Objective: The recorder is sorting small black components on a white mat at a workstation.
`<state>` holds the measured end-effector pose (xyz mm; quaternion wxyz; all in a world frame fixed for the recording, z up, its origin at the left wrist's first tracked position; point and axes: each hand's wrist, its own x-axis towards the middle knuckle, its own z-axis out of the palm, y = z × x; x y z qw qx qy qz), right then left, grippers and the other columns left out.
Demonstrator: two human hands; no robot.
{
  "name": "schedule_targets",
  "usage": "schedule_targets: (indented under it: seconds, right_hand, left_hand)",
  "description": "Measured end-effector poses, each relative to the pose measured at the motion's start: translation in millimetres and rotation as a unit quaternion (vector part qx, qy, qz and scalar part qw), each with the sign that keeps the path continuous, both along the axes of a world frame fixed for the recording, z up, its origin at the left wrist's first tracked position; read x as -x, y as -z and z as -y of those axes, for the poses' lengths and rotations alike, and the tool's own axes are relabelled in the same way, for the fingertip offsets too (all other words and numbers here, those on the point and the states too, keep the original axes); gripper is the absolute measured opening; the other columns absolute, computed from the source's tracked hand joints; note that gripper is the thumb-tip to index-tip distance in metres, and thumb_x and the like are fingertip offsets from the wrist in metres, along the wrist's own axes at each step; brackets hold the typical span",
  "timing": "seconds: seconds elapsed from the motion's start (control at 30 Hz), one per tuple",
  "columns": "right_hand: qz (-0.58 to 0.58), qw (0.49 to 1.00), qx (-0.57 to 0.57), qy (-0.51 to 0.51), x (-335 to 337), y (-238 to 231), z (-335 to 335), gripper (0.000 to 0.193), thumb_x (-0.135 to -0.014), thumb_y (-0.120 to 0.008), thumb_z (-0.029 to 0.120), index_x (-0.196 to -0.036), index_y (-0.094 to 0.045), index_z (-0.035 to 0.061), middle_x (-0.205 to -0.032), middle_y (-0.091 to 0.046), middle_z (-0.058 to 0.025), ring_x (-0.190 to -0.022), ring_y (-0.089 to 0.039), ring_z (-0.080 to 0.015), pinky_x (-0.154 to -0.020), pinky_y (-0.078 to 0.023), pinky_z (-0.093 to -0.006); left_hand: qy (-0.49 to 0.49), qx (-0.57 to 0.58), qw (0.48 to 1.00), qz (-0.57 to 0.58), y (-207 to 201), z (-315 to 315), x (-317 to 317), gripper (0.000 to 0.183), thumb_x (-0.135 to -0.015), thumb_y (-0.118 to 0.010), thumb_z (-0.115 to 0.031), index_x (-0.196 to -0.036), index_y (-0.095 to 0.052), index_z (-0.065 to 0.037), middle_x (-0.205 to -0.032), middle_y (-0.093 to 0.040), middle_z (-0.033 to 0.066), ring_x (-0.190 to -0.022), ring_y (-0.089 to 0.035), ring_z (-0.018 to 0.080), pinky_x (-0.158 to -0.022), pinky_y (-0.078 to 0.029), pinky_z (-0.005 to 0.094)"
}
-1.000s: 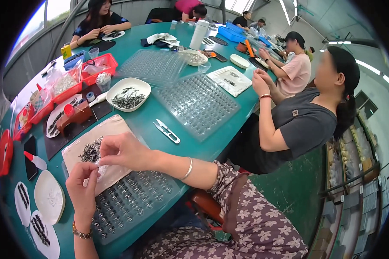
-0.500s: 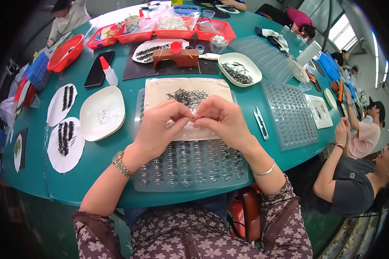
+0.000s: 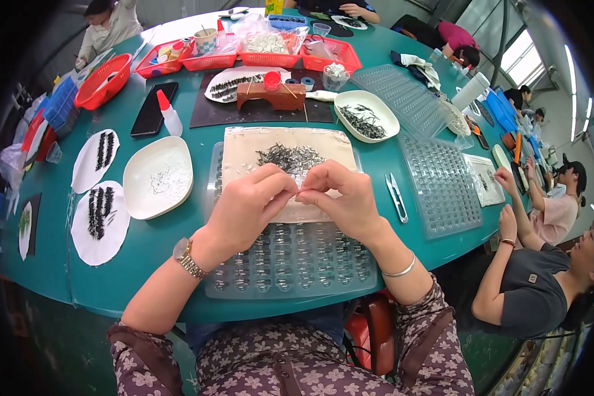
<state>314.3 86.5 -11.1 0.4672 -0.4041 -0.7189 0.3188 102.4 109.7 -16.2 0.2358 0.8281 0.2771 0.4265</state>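
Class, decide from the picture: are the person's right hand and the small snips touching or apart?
Apart. The head view shows a strip of green tabletop between the right hand and the snips.

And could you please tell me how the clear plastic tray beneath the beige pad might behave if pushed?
The clear plastic tray is probably light and slightly flexible, as it looks thin. It may slide easily on the smooth-looking green tabletop. The beige pad rests on it, so a jolt could scatter the loose dark pieces.
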Motion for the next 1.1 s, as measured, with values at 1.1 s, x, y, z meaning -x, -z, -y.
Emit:
schedule_targets:
  seconds: [1.1]
  right_hand:
    - [-0.190,0.962,0.182,-0.072,-21,-9,-9,0.008,-0.092,-0.069,0.003,-0.099,-0.070,-0.0003,-0.080,-0.073,-0.0081,-0.067,-0.065,-0.0110,-0.062,-0.052,-0.0218]
  left_hand:
    - [0.056,0.368,0.912,0.171,-4,8,-6,0.007,-0.093,-0.070,-0.001,-0.099,-0.073,-0.001,-0.088,-0.071,0.0041,-0.073,-0.064,0.0082,-0.067,-0.053,0.0197]
